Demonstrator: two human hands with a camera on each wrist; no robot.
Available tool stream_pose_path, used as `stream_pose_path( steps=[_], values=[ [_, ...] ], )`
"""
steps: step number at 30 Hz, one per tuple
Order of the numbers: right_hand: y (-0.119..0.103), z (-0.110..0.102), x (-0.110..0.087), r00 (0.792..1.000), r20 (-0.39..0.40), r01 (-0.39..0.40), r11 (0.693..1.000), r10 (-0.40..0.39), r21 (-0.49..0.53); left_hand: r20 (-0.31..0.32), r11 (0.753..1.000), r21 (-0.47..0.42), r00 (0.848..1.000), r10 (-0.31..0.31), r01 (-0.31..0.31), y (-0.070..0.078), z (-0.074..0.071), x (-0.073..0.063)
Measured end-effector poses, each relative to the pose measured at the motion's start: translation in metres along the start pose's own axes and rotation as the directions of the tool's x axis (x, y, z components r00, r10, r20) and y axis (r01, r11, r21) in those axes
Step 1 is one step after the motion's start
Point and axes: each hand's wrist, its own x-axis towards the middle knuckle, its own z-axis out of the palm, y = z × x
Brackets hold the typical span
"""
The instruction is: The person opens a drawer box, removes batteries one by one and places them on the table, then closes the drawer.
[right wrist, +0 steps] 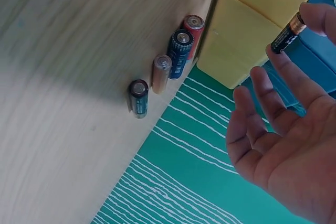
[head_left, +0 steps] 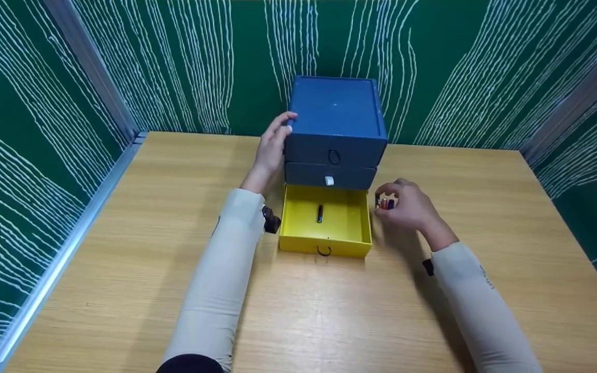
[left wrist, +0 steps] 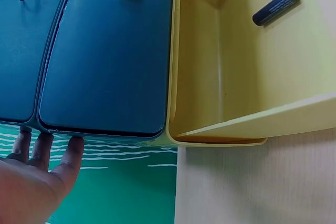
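My right hand (head_left: 411, 206) pinches a black and copper battery (right wrist: 287, 34) between thumb and index finger, just right of the pulled-out yellow drawer (head_left: 325, 247). Below it on the table, a red battery (right wrist: 195, 35), a dark blue battery (right wrist: 180, 59), a tan battery (right wrist: 161, 74) and a dark greenish battery (right wrist: 138, 98) stand upright. One dark battery (left wrist: 275, 7) lies inside the yellow drawer. With extended fingers, my left hand (head_left: 270, 150) touches the left side of the blue drawer box (head_left: 335, 106), fingertips at its upper edge.
Two blue drawer fronts sit closed above the yellow drawer, the upper with a dark loop (head_left: 334, 156), the lower with a white tab (head_left: 329, 181). The wooden table (head_left: 298, 311) is bounded by green panels (head_left: 257, 67) with white wavy lines.
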Motion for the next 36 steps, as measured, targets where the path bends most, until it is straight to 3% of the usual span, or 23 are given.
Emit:
stream_pose_path(
  steps=[12, 26, 32, 36],
  values=[
    [0.002, 0.008, 0.006, 0.999, -0.042, 0.014, 0.995, -0.018, -0.098, 0.000, 1.000, -0.005, 1.000, -0.008, 0.008, 0.000, -0.001, 0.000],
    [0.009, 0.014, 0.013, 0.998, -0.014, -0.062, 0.985, 0.060, -0.162, 0.016, 0.999, -0.026, 0.999, -0.039, 0.040, 0.002, -0.002, 0.000],
    [0.010, 0.017, 0.016, 0.997, -0.023, -0.078, 0.982, 0.075, -0.173, 0.039, 0.998, -0.012, 0.998, -0.058, 0.059, 0.017, -0.001, -0.009],
    [0.011, 0.018, 0.016, 0.998, -0.019, -0.065, 0.981, 0.063, -0.181, 0.040, 0.999, -0.004, 0.999, -0.036, 0.036, 0.029, 0.001, -0.018]
  ],
)
